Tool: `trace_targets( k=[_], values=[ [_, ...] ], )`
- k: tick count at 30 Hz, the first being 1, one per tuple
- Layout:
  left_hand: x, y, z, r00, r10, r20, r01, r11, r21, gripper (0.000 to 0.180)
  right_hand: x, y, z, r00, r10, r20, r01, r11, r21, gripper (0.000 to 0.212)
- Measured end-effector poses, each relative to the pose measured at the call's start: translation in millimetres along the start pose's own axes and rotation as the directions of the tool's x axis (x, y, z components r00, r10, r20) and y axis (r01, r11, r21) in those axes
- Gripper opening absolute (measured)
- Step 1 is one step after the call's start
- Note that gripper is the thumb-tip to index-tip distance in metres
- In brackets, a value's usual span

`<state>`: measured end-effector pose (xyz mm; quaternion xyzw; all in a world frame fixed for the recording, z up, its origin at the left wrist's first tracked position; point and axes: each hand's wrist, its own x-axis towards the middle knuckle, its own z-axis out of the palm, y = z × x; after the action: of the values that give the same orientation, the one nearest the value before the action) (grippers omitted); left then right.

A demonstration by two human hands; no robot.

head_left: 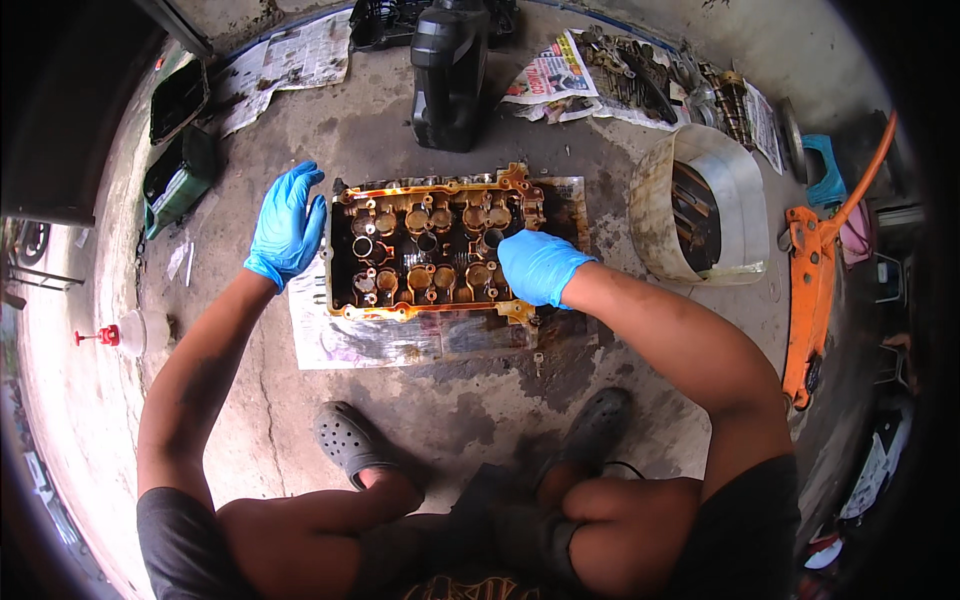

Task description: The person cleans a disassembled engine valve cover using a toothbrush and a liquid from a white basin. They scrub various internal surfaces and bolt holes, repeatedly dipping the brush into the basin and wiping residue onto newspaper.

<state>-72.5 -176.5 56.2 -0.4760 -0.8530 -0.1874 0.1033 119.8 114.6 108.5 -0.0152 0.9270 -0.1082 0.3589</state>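
An oily cylinder head (412,311), amber-stained along its rim, lies on newspaper (365,345) on the floor in front of me. Round valve bores and several dark round tubes show inside it. My left hand (287,228), in a blue glove, rests against its left end, fingers stretched out along the edge and holding nothing. At the right end, my blue-gloved right hand (541,268) is closed over the inside of the part, beside the rightmost tube. Its fingertips are turned down out of sight, and whatever they grip is hidden.
Beyond the cylinder head stands a black jug (447,85). A cut-open metal container (655,215) holding dark parts sits to the right, near an orange floor jack (808,290). Engine parts (625,70) lie on newspaper at far right. Green case (180,175) and spray bottle (143,332) stand left.
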Motion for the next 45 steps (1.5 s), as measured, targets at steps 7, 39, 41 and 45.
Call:
trace_targets(
  k=[7, 39, 41, 45],
  values=[
    [12.9, 3.9, 10.9, 0.999, 0.029, -0.021, -0.029, 1.000, -0.012, 0.032, 16.4, 32.8, -8.5, 0.959, -0.267, 0.094, 0.272, 0.961, -0.053, 0.015],
    [31.3, 23.6, 4.5, 0.999, 0.034, 0.004, -0.034, 0.998, -0.044, 0.033, 30.4, 20.8, -28.1, 0.911, -0.357, 0.207, 0.402, 0.881, -0.250, 0.020],
    [31.8, 24.6, 4.0, 0.999, 0.037, -0.009, -0.037, 0.997, -0.063, 0.032, 26.6, 24.1, -29.1, 0.855, -0.376, 0.357, 0.516, 0.675, -0.527, 0.022],
    [32.8, 24.2, 3.8, 1.000, 0.023, 0.010, -0.022, 0.999, -0.045, 0.032, 7.6, 27.0, -16.2, 0.999, -0.025, -0.039, 0.022, 0.998, -0.061, 0.022]
  ],
)
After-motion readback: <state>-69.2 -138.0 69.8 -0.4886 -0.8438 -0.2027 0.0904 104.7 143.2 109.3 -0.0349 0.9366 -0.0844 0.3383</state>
